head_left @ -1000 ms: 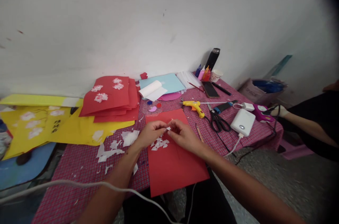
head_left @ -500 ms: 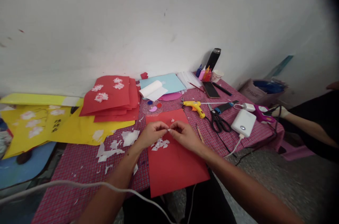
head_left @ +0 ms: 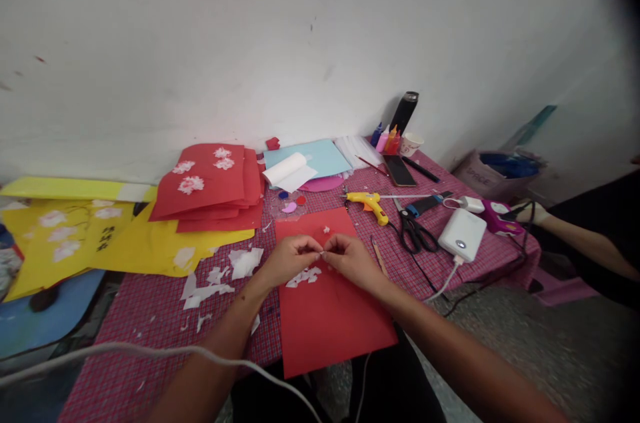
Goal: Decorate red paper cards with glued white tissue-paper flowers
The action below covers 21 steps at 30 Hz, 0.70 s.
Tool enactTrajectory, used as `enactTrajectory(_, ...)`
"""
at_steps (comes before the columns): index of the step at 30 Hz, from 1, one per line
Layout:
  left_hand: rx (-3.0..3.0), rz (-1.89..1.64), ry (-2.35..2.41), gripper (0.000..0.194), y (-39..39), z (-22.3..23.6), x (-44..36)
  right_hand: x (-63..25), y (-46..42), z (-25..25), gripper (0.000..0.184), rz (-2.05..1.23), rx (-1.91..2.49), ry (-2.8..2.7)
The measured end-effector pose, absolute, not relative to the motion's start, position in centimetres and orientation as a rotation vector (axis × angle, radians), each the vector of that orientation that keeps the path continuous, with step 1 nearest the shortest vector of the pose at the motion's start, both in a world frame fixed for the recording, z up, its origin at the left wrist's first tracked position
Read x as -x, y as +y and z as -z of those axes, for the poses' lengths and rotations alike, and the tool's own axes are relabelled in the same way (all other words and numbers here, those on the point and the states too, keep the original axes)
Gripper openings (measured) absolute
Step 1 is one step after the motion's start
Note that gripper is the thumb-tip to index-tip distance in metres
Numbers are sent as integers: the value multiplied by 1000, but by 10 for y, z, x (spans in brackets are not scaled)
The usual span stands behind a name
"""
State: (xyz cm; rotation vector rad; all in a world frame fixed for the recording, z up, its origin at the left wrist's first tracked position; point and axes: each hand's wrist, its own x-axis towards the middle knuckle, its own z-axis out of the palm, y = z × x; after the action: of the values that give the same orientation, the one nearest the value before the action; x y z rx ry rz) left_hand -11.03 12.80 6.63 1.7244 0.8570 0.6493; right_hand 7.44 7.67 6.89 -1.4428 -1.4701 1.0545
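Over a red sheet of paper (head_left: pixel 335 323), the fingertips of my left hand (head_left: pixel 290 258) and my right hand (head_left: pixel 353 261) meet in a pinch. A tiny white paper scrap (head_left: pixel 323 253) shows between them, mostly hidden by the fingers. Torn white paper bits (head_left: pixel 304 277) lie on the sheet just below my hands. Beyond the fingertips, a small pinkish-white paper blossom (head_left: pixel 327 229) sits on the sheet's upper part. More torn white paper (head_left: pixel 246 263) is scattered on the checked cloth to the left.
Red sheets with white blossoms (head_left: pixel 210 173) are stacked at left. Right of my hands lie a yellow glue gun (head_left: pixel 367 201), black scissors (head_left: pixel 416 235) and a white power bank (head_left: pixel 463 235). A white cable (head_left: pixel 200 351) crosses the foreground. Another person's hand (head_left: pixel 533 213) rests at far right.
My hands stay pinched together and have shifted slightly downward in the view, with the fingertips turned a little. The white scrap between them shows less now.
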Motion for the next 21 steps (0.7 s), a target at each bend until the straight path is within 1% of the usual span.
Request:
enactTrajectory(3, -1870, -722, 919, 19, 129, -70, 112, -90, 86, -71, 3, -939, 1478, -1555)
enactTrajectory(6, -2158, -803, 1001, 22, 134, -70, 116, -112, 106, -77, 8, -643, 1557, -1703)
enactTrajectory(8, -2327, -777, 1003, 23, 137, -67, 120, -124, 120, -80, 10, -481, 1607, -1852)
enactTrajectory(10, -2426, -729, 993, 24, 139, -63, 122, -130, 132, -80, 14, -396, 1638, -1992)
enactTrajectory(14, -2494, -665, 984, 22, 141, -58, 123, -133, 144, -76, 16, -354, 1612, -2179)
enactTrajectory(21, -2513, -662, 992, 21, 141, -57, 121, -137, 152, -69, 18, -381, 1447, -2251)
